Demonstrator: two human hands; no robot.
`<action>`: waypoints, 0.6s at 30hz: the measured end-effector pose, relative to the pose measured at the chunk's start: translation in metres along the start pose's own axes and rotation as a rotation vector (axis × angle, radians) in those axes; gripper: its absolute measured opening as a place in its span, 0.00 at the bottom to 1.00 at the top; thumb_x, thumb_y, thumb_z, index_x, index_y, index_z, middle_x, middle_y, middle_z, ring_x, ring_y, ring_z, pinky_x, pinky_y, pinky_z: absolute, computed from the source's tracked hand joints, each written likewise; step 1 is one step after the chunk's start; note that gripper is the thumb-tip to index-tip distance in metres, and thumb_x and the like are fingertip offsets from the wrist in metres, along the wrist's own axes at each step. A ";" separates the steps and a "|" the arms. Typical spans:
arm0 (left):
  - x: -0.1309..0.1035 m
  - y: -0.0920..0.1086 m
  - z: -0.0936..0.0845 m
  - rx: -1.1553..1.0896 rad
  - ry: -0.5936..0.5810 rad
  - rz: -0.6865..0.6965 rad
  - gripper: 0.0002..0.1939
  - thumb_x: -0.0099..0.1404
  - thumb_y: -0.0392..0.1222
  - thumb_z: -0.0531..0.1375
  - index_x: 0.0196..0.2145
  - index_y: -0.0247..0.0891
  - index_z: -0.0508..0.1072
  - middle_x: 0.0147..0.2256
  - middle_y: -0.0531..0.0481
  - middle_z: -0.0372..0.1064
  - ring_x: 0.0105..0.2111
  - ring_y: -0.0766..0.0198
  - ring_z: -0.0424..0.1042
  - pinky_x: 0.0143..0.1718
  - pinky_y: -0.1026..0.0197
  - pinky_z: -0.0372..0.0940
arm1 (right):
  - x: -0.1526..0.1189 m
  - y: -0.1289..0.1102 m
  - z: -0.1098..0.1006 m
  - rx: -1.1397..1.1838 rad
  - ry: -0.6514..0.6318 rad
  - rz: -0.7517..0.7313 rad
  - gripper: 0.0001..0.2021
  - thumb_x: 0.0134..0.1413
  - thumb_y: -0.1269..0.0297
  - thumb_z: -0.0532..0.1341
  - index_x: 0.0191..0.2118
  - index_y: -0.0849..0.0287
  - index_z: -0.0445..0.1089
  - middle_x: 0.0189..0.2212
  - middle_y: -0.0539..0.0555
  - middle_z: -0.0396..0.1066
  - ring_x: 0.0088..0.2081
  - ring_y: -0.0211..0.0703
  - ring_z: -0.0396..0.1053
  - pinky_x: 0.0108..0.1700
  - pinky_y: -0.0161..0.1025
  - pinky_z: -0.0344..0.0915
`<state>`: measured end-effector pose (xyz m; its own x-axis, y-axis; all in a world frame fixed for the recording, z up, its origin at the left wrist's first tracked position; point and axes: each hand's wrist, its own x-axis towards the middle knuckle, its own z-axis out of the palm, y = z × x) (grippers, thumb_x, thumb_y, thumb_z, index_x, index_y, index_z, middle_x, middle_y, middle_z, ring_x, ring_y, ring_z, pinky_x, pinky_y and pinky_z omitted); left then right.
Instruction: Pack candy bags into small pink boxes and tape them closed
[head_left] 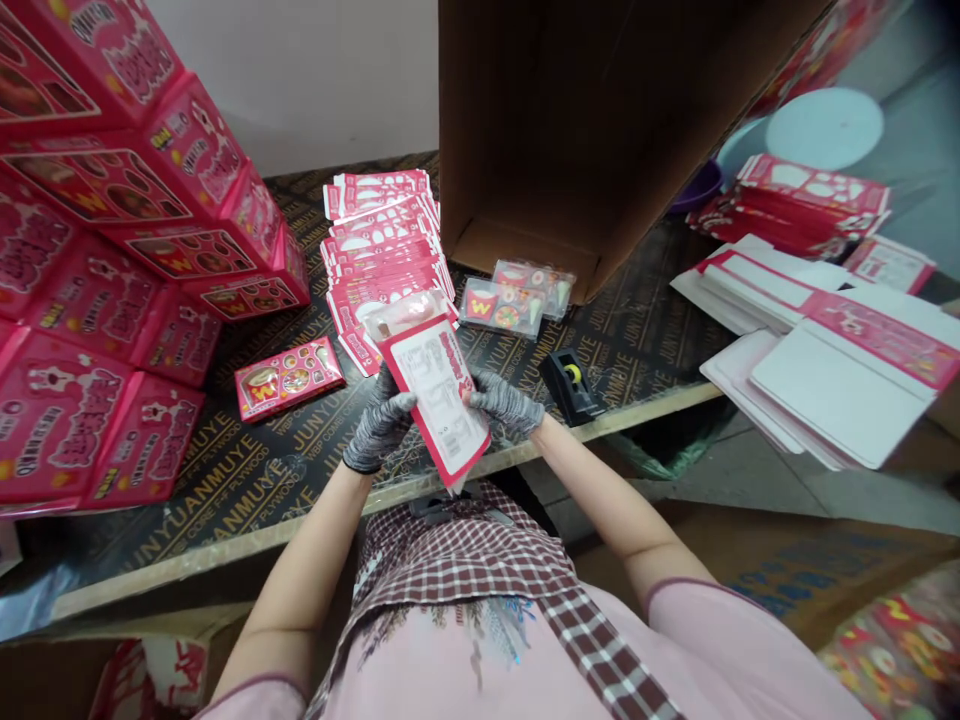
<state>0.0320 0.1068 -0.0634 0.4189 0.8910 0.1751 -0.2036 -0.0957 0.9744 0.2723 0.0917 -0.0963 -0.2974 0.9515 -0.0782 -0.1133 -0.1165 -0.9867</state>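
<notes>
A pink carton (pixel 437 395) with a white printed back panel is held tilted above the table's front edge. My left hand (pixel 381 422), in a grey glove, grips its left side, the thumb resting on the panel. On the right side, my right hand (pixel 504 400), also gloved in grey, holds it with bare fingertips showing. Something clear and plastic shows at the carton's upper end; I cannot make out what it is. Behind it lies an overlapping stack of flat pink cartons (pixel 386 240). Clear candy packs (pixel 501 308) lie to the right of that stack.
Pink display boxes (pixel 112 190) are piled high at the left. A filled pink box (pixel 289 379) lies near them. A large cardboard box (pixel 555 140) stands behind, a black tape dispenser (pixel 571 388) and flat white-pink cartons (pixel 855 370) at the right.
</notes>
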 end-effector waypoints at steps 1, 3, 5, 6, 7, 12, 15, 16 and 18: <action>0.001 -0.003 0.003 -0.087 0.041 -0.016 0.45 0.61 0.65 0.67 0.69 0.47 0.61 0.57 0.41 0.74 0.57 0.48 0.74 0.59 0.47 0.71 | -0.002 -0.002 0.002 -0.028 0.021 0.004 0.38 0.45 0.37 0.73 0.57 0.58 0.74 0.51 0.59 0.78 0.53 0.56 0.75 0.56 0.50 0.73; 0.004 -0.013 0.005 -0.115 0.129 -0.006 0.46 0.59 0.59 0.71 0.69 0.47 0.60 0.56 0.42 0.75 0.56 0.49 0.75 0.58 0.48 0.71 | -0.003 -0.005 0.003 -0.137 0.078 0.015 0.33 0.45 0.40 0.74 0.50 0.60 0.77 0.46 0.60 0.80 0.49 0.57 0.76 0.54 0.52 0.74; 0.006 -0.024 0.002 -0.067 0.192 0.028 0.46 0.57 0.56 0.74 0.68 0.46 0.62 0.58 0.43 0.74 0.57 0.50 0.75 0.59 0.49 0.71 | -0.003 -0.007 0.000 -0.240 0.115 0.034 0.29 0.42 0.42 0.75 0.43 0.61 0.79 0.41 0.60 0.81 0.45 0.57 0.78 0.51 0.53 0.75; 0.006 -0.030 0.000 -0.050 0.205 0.043 0.45 0.56 0.55 0.74 0.67 0.46 0.64 0.60 0.43 0.73 0.57 0.50 0.75 0.60 0.48 0.70 | -0.003 -0.006 -0.002 -0.260 0.136 0.043 0.27 0.41 0.42 0.75 0.40 0.61 0.79 0.39 0.60 0.81 0.44 0.57 0.78 0.50 0.54 0.76; 0.005 -0.036 -0.003 -0.044 0.199 0.049 0.43 0.57 0.56 0.74 0.66 0.46 0.66 0.61 0.43 0.72 0.58 0.50 0.74 0.61 0.48 0.70 | -0.003 -0.005 -0.004 -0.260 0.163 0.046 0.26 0.40 0.42 0.75 0.38 0.60 0.80 0.38 0.59 0.81 0.42 0.57 0.78 0.49 0.55 0.76; -0.010 -0.069 -0.006 -0.060 -0.023 -0.113 0.33 0.58 0.57 0.72 0.58 0.43 0.75 0.57 0.43 0.75 0.58 0.46 0.74 0.62 0.43 0.70 | -0.009 0.012 -0.006 -0.209 0.322 0.030 0.22 0.41 0.39 0.73 0.35 0.51 0.80 0.35 0.56 0.81 0.43 0.57 0.78 0.53 0.56 0.76; -0.021 -0.093 -0.002 -0.003 0.028 -0.157 0.33 0.57 0.59 0.72 0.56 0.43 0.76 0.55 0.44 0.77 0.56 0.47 0.75 0.62 0.41 0.70 | -0.010 0.014 -0.008 -0.212 0.326 0.067 0.24 0.33 0.39 0.77 0.32 0.52 0.79 0.33 0.56 0.81 0.41 0.58 0.79 0.52 0.56 0.76; -0.024 -0.100 -0.001 0.033 0.062 -0.155 0.33 0.57 0.61 0.71 0.55 0.43 0.76 0.54 0.45 0.77 0.56 0.47 0.75 0.62 0.40 0.69 | -0.008 0.011 -0.010 -0.196 0.314 0.050 0.26 0.31 0.39 0.77 0.33 0.53 0.79 0.34 0.55 0.81 0.41 0.58 0.79 0.52 0.55 0.76; -0.027 -0.110 0.000 0.106 0.105 -0.154 0.32 0.55 0.61 0.72 0.53 0.42 0.77 0.52 0.45 0.78 0.55 0.47 0.75 0.64 0.39 0.67 | 0.001 0.000 -0.012 -0.096 0.327 -0.047 0.29 0.37 0.35 0.74 0.38 0.54 0.79 0.37 0.55 0.81 0.45 0.57 0.78 0.52 0.53 0.76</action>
<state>0.0437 0.0935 -0.1753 0.3420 0.9396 0.0127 -0.0479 0.0039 0.9988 0.2835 0.0966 -0.0983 0.0275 0.9979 -0.0587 -0.0256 -0.0580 -0.9980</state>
